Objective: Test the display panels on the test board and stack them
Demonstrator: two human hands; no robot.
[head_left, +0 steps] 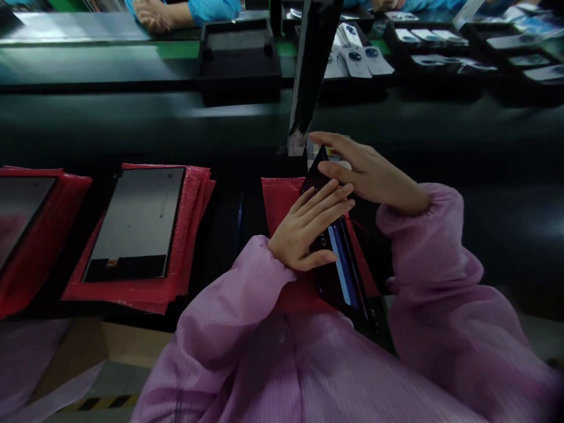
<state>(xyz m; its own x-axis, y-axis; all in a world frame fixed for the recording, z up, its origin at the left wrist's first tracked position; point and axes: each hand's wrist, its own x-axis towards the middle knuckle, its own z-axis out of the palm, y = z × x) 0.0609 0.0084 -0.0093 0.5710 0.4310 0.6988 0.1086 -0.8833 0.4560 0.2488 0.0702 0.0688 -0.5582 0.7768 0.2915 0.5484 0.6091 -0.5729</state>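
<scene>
My left hand (308, 226) holds the dark phone (342, 273) over the red bubble bag (278, 202), fingers wrapped round it. My right hand (372, 173) lays straight fingers on its top end. I think I'm steadying it; next needs a soft grip.

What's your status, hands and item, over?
Left hand gripping dark device. Right hand on its top end. Red bubble bag beneath. Black post close behind.

Head view, looking down
Close above the red pad (278, 202), facing forward across the bench (110, 129) beyond it.
</scene>
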